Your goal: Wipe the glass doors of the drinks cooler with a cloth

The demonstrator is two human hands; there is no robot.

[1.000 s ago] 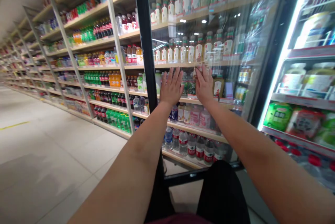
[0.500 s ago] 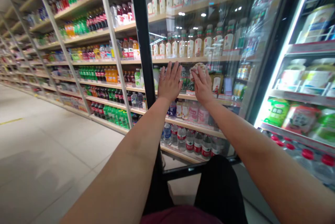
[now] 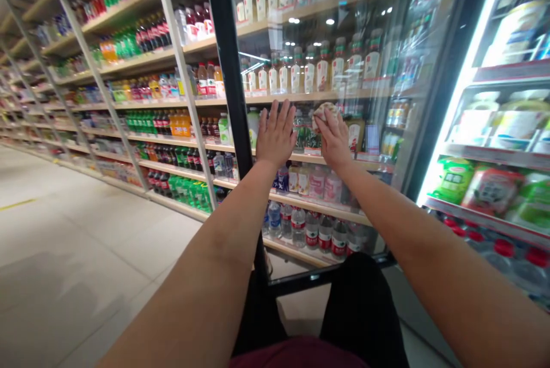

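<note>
A glass door (image 3: 309, 101) in a black frame stands swung open in front of me. My left hand (image 3: 275, 136) lies flat against the pane near its left side, fingers spread and holding nothing. To the right of it, at about the same height, my right hand (image 3: 335, 139) presses a crumpled, pale patterned cloth (image 3: 325, 114) onto the glass. The fingers bend over the cloth and cover part of it. Bottles on shelves show through the pane behind both hands.
On the right stands a lit drinks cooler (image 3: 494, 150) with bottles and pouches on its racks. Long shelves of drinks (image 3: 158, 107) run away to the left above a tiled floor (image 3: 86, 247). My knee (image 3: 363, 288) is close to the door's bottom frame (image 3: 313, 281).
Both hands stay at nearly the same places on the glass, the right one still on the cloth. The view has shifted very slightly.
</note>
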